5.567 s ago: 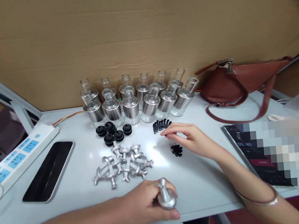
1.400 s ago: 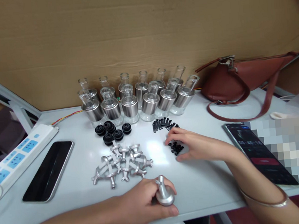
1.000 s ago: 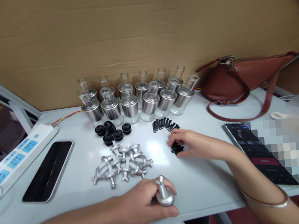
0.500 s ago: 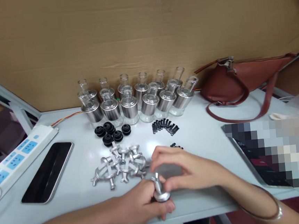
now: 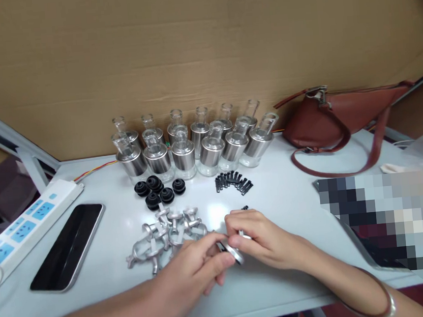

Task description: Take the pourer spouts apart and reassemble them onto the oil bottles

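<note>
1. Bottles (image 5: pixel 184 153): clear, glossy glass with brushed-metal bands.
2. Spouts (image 5: pixel 153 255): satin, silvery metal.
3. Bag (image 5: pixel 326 119): smooth, leather-like.
4. Backdrop (image 5: pixel 186 42): matt, creased cardboard.
5. Counter (image 5: pixel 113 305): smooth, shiny.
6. Phone (image 5: pixel 67 247): glossy dark screen.

This looks like a small workshop or a hand-assembly station; whether it stands inside a factory or an office cannot be told. A plain pale surface (image 5: pixel 292 191) backs onto brown cardboard (image 5: pixel 201 41) at twelve o'clock, with a grey metal frame (image 5: pixel 0 132) at ten. Like parts lie sorted by kind: two rows of steel-banded bottles (image 5: pixel 183 156) near twelve, ribbed black stoppers (image 5: pixel 154 184) toward ten, silver spouts (image 5: pixel 153 252) at eight, and a metal piece (image 5: pixel 236 253) being handled near six. A multi-socket power strip (image 5: pixel 25 229) lies at eight. The brown handbag (image 5: pixel 326 119) at two is a personal touch.
</note>
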### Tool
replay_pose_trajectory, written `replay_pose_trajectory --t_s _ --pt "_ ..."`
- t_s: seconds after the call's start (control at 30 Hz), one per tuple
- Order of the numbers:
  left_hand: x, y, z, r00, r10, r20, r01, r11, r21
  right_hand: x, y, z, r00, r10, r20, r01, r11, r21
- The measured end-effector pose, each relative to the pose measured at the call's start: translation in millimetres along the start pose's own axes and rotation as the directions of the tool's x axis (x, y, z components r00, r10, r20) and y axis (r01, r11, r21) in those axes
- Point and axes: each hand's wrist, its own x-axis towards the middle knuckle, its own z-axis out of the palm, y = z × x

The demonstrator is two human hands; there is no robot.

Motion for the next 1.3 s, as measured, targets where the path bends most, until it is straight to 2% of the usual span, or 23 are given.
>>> replay_pose_trajectory --t_s 0.07,0.13,0.27,0.33,0.4,0.47,0.57,0.63,0.67,0.73,0.8,0.87,0.97,1.1,1.23,1.3 --pt "-1.0 3.9 -8.0 0.998 0.022 -0.063 -0.009 0.981 0.194 -1.4 2.1 1.0 0.999 0.002 -0.046 -0.001 1.000 0.019" --pt "-1.7 7.1 -15.2 0.995 0.017 -0.103 0.024 0.923 0.383 -2.6 1.9 1.3 0.999 0.014 -0.046 -0.012 0.999 0.032" --pt "-1.6 14.1 -23.0 0.986 -0.019 -0.168 0.130 0.722 0.679 -3.7 -2.7 2.4 0.998 0.056 -0.036 -0.055 0.997 0.045" --pt "0.1 16.2 -23.7 0.983 0.021 -0.181 0.130 0.612 0.780 -3.6 -3.8 4.6 0.996 0.062 -0.062 -0.059 0.997 0.046" --pt "2.1 15.7 -23.7 0.981 0.061 -0.183 0.121 0.546 0.829 -3.2 -2.5 7.8 0.992 0.027 -0.125 -0.025 0.999 0.019" --pt "3.2 12.5 -24.3 0.976 0.077 -0.202 0.123 0.570 0.812 -2.5 1.2 10.6 0.978 -0.046 -0.205 0.041 0.999 -0.029" --pt "2.3 6.1 -27.0 0.984 0.091 -0.154 0.034 0.749 0.662 -0.7 7.8 12.3 0.926 -0.217 -0.309 0.189 0.975 -0.116" --pt "1.5 2.9 -29.0 0.987 0.125 -0.103 -0.045 0.820 0.571 0.8 10.0 11.4 0.886 -0.325 -0.331 0.272 0.942 -0.199" --pt "1.5 1.8 -29.9 0.985 0.144 -0.091 -0.068 0.822 0.565 1.5 10.0 10.6 0.876 -0.358 -0.323 0.288 0.926 -0.246" --pt "2.8 0.2 -30.9 0.975 0.200 -0.095 -0.096 0.770 0.631 2.2 7.9 8.7 0.882 -0.374 -0.286 0.268 0.898 -0.347" --pt "5.0 -1.1 -31.5 0.945 0.316 -0.083 -0.156 0.659 0.736 1.8 3.9 7.2 0.901 -0.357 -0.248 0.226 0.872 -0.434" --pt "6.8 -2.5 -31.9 0.883 0.467 -0.041 -0.234 0.516 0.824 0.6 -0.6 6.3 0.913 -0.336 -0.234 0.202 0.867 -0.456" --pt "7.7 -4.5 -32.7 0.787 0.617 0.012 -0.292 0.356 0.888 -1.3 -6.1 6.0 0.936 -0.243 -0.257 0.157 0.936 -0.315" --pt "8.0 -5.1 -33.1 0.739 0.673 0.012 -0.280 0.290 0.915 -2.3 -9.7 6.4 0.965 -0.026 -0.263 0.001 0.996 -0.094" --pt "10.7 -4.6 -32.5 0.672 0.740 0.016 -0.282 0.235 0.930 -2.6 -10.7 6.4 0.966 0.013 -0.259 -0.017 1.000 -0.011" --pt "11.9 -4.4 -31.9 0.634 0.772 0.036 -0.280 0.187 0.942 -2.9 -11.4 5.4 0.977 0.132 -0.170 -0.096 0.974 0.204"
